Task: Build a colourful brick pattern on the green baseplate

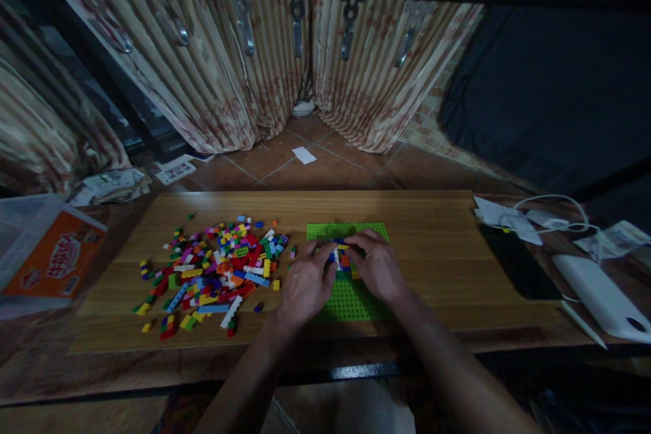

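A green studded baseplate (350, 302) lies on the wooden board in front of me. On its middle stands a small build of toy bricks (342, 259) in blue, white, orange and yellow. My left hand (308, 281) closes in on the build from the left, thumb and fingers bent against its side. From the right, my right hand (377, 264) has its fingers curled onto the build's other side. Both hands touch the bricks, and the fingers partly cover them. A loose pile of coloured bricks (218, 264) is spread to the left of the plate.
The wooden board (432, 251) carries everything. At the right lie a black phone-like slab (519, 261), a white power bank (603, 295), white cables (584, 217) and a white pen (584, 325). An orange-labelled plastic box (55, 254) stands at the left. Curtains hang behind.
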Available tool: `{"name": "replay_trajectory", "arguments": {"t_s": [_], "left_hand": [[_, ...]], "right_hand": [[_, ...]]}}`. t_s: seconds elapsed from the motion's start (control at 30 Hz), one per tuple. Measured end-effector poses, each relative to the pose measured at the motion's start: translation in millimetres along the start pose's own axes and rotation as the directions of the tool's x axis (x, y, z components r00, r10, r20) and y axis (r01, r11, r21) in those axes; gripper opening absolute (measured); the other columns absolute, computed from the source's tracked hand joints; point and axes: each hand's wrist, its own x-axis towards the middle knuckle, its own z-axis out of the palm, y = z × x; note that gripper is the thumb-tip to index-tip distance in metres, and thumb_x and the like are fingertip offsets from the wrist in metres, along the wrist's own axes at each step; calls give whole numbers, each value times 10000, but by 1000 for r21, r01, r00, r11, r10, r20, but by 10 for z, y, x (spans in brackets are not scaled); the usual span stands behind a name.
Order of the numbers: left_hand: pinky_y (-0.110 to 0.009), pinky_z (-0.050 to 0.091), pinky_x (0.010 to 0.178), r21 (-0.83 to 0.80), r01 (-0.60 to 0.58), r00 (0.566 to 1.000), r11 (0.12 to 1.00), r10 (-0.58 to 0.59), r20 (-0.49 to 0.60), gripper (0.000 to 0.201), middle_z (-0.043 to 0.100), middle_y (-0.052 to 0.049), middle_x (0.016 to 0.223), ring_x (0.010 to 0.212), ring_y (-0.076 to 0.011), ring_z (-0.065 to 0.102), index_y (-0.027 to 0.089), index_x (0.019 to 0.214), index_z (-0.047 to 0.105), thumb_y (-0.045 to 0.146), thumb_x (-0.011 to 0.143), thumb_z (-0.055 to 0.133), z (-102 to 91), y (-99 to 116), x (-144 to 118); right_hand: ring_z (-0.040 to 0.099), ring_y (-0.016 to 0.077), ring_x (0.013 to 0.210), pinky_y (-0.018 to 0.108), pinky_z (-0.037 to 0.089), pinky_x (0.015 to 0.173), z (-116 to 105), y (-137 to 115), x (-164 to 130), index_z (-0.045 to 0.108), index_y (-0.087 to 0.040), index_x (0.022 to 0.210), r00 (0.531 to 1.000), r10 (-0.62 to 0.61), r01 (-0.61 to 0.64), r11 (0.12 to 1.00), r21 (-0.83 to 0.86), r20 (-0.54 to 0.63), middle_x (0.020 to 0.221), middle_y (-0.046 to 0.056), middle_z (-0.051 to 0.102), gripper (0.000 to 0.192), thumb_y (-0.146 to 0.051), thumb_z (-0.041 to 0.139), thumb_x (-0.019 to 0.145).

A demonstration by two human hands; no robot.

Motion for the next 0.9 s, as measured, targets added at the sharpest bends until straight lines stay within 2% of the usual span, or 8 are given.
{"name": "replay_trajectory", "arguments": {"t_s": [0.33,0.63,0.8,0.9], "left_hand": [[-331,514,898,67,-29,1000,997,28,11,363,523,-60,1254,1024,-180,599,258,1257,520,245,899,466,23,-9,-4],[-356,495,932,129,-49,999,990,48,14,360,499,-93,1287,1110,-200,557,245,1269,522,267,922,429,37,8,-17],[-352,488,938,172,-44,999,984,42,18,364,502,-94,1281,1122,-204,551,250,1276,514,293,931,409,61,6,-19],[-342,484,941,189,-45,999,981,40,33,364,499,-96,1286,1102,-197,564,243,1277,512,291,935,397,56,15,-19]], "right_hand": [[549,196,861,336,454,809,-4,-11,-1,680,-205,832,999,-31,32,999,-32,14,867,52,604,172,-128,527,843],[597,190,822,339,482,797,-15,-13,17,682,-190,875,992,116,-110,987,115,-41,877,58,641,145,-172,572,782],[599,180,766,338,483,750,-21,45,22,690,-184,868,955,284,-267,949,165,-86,883,59,651,180,-258,553,778],[584,172,723,334,483,716,12,63,23,689,-178,863,934,345,-321,926,197,-99,857,55,639,204,-292,556,757]]}}
